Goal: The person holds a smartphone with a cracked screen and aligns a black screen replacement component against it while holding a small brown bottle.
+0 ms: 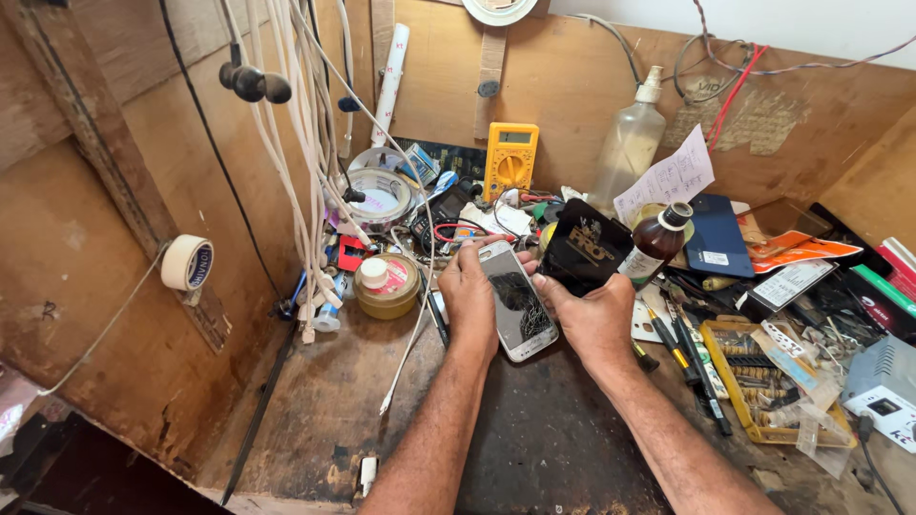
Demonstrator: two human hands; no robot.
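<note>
**Cracked phone held between both hands over a cluttered table**

Both hands meet above the middle of the table (534,448), well in from its near edge. The left hand (469,298) has its grip closed around the left long side of a white phone (516,301), fingers curled over the top corner and thumb along the edge. The phone's glass is shattered, the cracks densest in the upper half. Its long axis runs from the near edge towards the back wall, tilted slightly so the top leans left.

The right hand (593,315) sits just to the phone's right, touching its right edge, and its grip is closed on a dark flat card or panel (584,246) that stands up behind the phone's top right corner. The phone thus lies between the two hands; the left carries most of it.

A yellow multimeter (510,158) leans against the back wall, a brown bottle (656,244) stands just right of the dark panel, and a yellow parts tray (763,386) lies towards the right edge.
</note>
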